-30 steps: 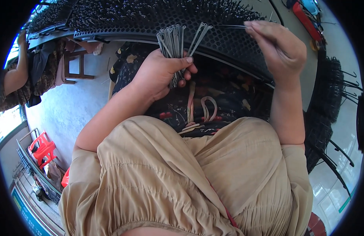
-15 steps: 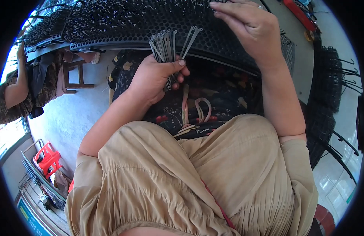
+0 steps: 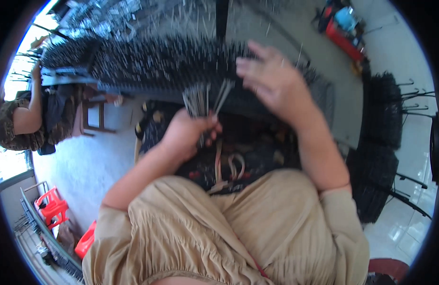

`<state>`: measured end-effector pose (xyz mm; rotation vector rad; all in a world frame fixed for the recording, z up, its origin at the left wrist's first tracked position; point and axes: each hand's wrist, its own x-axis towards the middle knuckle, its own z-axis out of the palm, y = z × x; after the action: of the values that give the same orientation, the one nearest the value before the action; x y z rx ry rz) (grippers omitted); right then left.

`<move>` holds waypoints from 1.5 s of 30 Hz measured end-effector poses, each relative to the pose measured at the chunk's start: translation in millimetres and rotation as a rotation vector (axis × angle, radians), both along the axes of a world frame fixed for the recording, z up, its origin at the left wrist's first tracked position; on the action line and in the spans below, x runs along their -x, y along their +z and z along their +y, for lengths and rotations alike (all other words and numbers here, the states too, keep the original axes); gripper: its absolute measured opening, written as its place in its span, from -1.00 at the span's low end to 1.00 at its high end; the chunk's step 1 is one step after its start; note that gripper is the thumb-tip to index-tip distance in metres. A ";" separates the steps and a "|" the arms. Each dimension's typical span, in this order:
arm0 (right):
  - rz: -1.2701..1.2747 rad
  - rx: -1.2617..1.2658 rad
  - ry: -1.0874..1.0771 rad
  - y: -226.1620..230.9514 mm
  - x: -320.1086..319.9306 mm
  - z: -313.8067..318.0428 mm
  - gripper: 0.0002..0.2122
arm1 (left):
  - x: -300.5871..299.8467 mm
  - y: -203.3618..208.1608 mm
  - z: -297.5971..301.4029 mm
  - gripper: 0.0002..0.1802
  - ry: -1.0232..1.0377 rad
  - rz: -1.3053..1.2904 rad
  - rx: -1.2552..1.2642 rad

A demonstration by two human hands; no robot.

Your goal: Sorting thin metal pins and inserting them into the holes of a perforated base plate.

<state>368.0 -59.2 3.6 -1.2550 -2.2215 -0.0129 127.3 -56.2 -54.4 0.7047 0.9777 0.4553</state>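
My left hand [image 3: 185, 135] is closed around a bundle of thin grey metal strips [image 3: 197, 100] with small holes at their tips. The strips point up and away from me, and a couple of them [image 3: 223, 95] fan out to the right of the rest. In front of the bundle runs a long black perforated rack [image 3: 157, 61], packed with thin upright black pins. Over the right part of this rack is my right hand [image 3: 276, 85], blurred, its fingers stretched and apart. Nothing shows between those fingers.
At the left a person [image 3: 27, 114] sits at the same rack, near a wooden stool [image 3: 98, 114]. Black hooked pieces [image 3: 383, 104] are stacked at the right. Red plastic stools [image 3: 53, 206] stand lower left. A red tool holder [image 3: 343, 40] lies far right.
The view has shifted, so rack and hands appear lower and more of the far table shows. My right hand has moved left toward the bundle. My left hand keeps its strips.
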 end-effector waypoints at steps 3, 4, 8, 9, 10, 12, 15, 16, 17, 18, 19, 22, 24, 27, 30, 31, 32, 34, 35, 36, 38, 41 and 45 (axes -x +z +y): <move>0.056 0.025 -0.059 8.5 3.1 -13.3 -0.69 | 3.7 9.2 -3.6 -0.97 0.035 0.023 0.015; 0.053 0.030 -0.081 11.0 1.1 -21.4 -0.70 | 6.1 10.6 -5.7 -0.97 0.060 0.018 0.012; 0.031 -0.027 -0.205 -2.3 -27.6 -73.6 -0.67 | 16.6 14.1 -3.9 -0.92 0.083 0.019 -0.180; 0.005 -0.021 -0.248 -7.8 -34.5 -88.8 -0.65 | 17.4 12.9 -0.4 -0.92 0.133 0.027 -0.195; 0.014 -0.040 -0.236 -11.6 -35.7 -100.3 -0.65 | 19.2 11.2 2.1 -0.93 0.195 0.045 -0.204; -0.095 0.012 -0.424 -12.6 -37.0 -120.5 -0.58 | 19.6 9.0 7.2 -0.93 0.236 0.050 -0.248; -0.180 0.001 -0.530 -19.0 -42.3 -128.2 -0.52 | 17.7 2.5 8.8 -0.94 0.274 0.062 -0.311; -0.179 0.002 -0.535 -23.4 -45.8 -128.1 -0.52 | 16.3 2.2 8.7 -0.95 0.270 0.066 -0.339; -0.208 -0.021 -0.517 -30.9 -50.2 -125.8 -0.50 | 15.3 3.3 9.6 -0.95 0.265 0.066 -0.339; -0.237 -0.043 -0.499 -36.1 -54.6 -123.8 -0.48 | 13.8 5.7 11.8 -0.96 0.240 0.077 -0.331; -0.232 -0.042 -0.500 -39.4 -57.6 -120.6 -0.48 | 14.7 8.1 14.1 -0.96 0.218 0.092 -0.324; -0.211 -0.064 -0.505 -40.0 -66.4 -108.2 -0.50 | 10.8 5.3 19.0 -0.95 0.211 0.068 -0.332; -0.202 -0.057 -0.501 -40.2 -68.3 -104.1 -0.49 | 9.7 4.7 19.4 -0.95 0.220 0.078 -0.330; -0.176 -0.032 -0.494 -41.0 -69.3 -100.2 -0.54 | 5.4 3.0 18.9 -0.95 0.229 0.086 -0.317; 0.082 -0.148 -0.425 -41.1 -63.1 -98.3 -0.66 | -4.6 8.5 13.3 -0.93 0.154 0.069 -0.317; 0.162 -0.198 -0.393 -31.6 -50.3 -91.4 -0.70 | -7.7 11.9 9.7 -0.92 0.091 0.043 -0.341; 0.271 -0.133 -0.376 -26.6 -39.1 -84.3 -0.71 | -12.7 19.7 7.8 -0.92 0.041 0.053 -0.330; 0.742 0.155 -0.317 -15.6 -7.3 -68.0 -0.75 | -22.7 29.3 2.2 -0.91 -0.015 0.069 -0.274; 1.098 0.369 -0.278 -12.2 6.5 -58.7 -0.76 | -29.3 30.1 3.1 -0.91 -0.057 0.042 -0.266; 1.100 0.388 -0.301 -16.6 9.8 -52.2 -0.76 | -34.8 29.3 3.3 -0.91 -0.097 0.015 -0.267; 1.271 0.648 -0.265 -23.3 13.0 -45.7 -0.76 | -40.0 27.2 -1.7 -0.91 -0.126 0.004 -0.211; 1.329 0.641 -0.307 -29.5 16.1 -46.7 -0.77 | -39.5 21.0 -5.2 -0.91 -0.138 0.014 -0.141; 1.311 0.652 -0.277 -36.2 17.3 -48.0 -0.78 | -35.8 15.2 -10.4 -0.90 -0.146 0.054 -0.144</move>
<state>350.7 -107.2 -32.7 -1.2680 -0.8944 1.1447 163.1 -66.6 -39.2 0.9156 0.9427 0.3825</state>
